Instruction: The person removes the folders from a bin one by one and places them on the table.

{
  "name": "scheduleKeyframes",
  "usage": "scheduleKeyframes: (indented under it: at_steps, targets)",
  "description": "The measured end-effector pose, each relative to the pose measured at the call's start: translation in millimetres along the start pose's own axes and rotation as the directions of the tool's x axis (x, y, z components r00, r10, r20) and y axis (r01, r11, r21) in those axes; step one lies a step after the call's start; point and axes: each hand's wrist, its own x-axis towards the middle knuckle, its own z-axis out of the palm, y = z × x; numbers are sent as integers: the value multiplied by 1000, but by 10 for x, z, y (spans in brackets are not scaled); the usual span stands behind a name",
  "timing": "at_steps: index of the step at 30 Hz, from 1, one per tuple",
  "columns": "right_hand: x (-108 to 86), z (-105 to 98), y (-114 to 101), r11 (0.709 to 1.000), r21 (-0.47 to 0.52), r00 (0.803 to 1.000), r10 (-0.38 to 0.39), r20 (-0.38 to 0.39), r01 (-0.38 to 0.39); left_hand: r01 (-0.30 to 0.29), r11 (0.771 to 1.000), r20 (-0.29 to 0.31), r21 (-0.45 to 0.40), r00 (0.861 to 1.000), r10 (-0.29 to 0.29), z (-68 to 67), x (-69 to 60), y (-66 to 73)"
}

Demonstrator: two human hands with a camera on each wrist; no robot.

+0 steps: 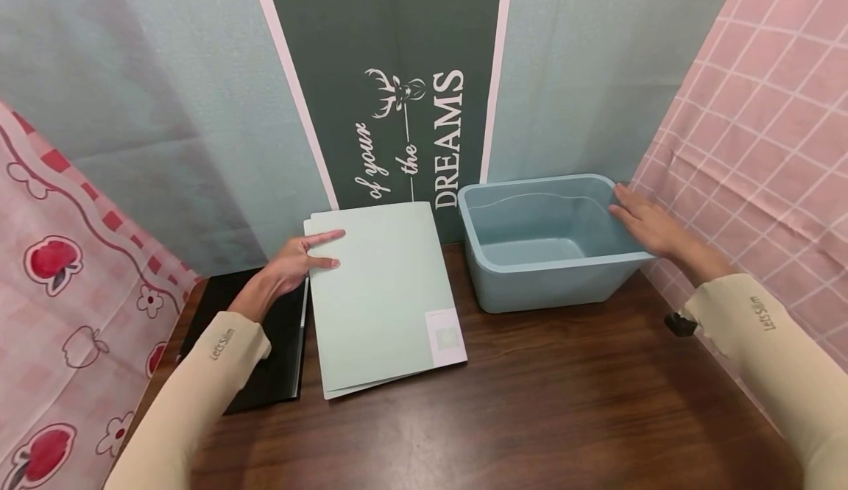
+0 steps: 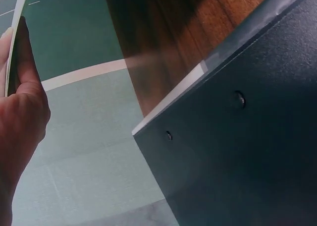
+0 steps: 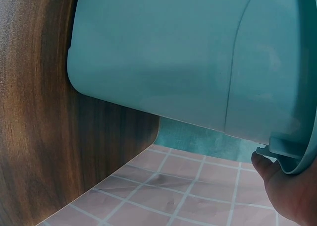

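Note:
My left hand (image 1: 291,263) grips the left edge of a pale green folder (image 1: 377,284), with fingers on its front and the rest of the hand behind it. In the left wrist view the folder (image 2: 16,18) shows only as a thin edge. The folder has two layers and a small white label at its lower right corner. On the right, my right hand (image 1: 645,221) holds the right end of a blue plastic bin (image 1: 536,288) by its rim. The right wrist view shows part of that hand (image 3: 287,186) under the rim; its other fingers are hidden there.
A black binder (image 1: 281,357) lies on the brown wooden table (image 1: 530,402), left of the folder. A green and grey cloth (image 1: 570,70) with lettering hangs behind. Pink checked cloth (image 1: 782,107) borders the right, and apple-print cloth (image 1: 66,313) the left.

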Motion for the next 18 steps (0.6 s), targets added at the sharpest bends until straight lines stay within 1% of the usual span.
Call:
scheduleKeyframes:
  at_steps: [5, 9, 13, 15, 18]
  targets:
    - [-2, 3, 9, 1000, 1, 1000, -3, -3, 3, 8, 1000, 10, 12, 1000, -9, 16, 18, -80]
    - [-2, 12, 27, 1000, -1, 1000, -10, -18, 10, 12, 1000, 25, 1, 1000, -12, 28, 52, -158]
    - [1, 19, 42, 1000, 3, 999, -24, -37, 24, 47, 999, 28, -1, 998, -47, 35, 79, -204]
    - [2, 19, 37, 1000, 0, 999, -21, -35, 21, 68, 998, 29, 0, 997, -68, 32, 90, -220]
    - [7, 17, 36, 1000, 0, 1000, -10, -23, 10, 84, 996, 38, 8, 996, -85, 27, 112, -247]
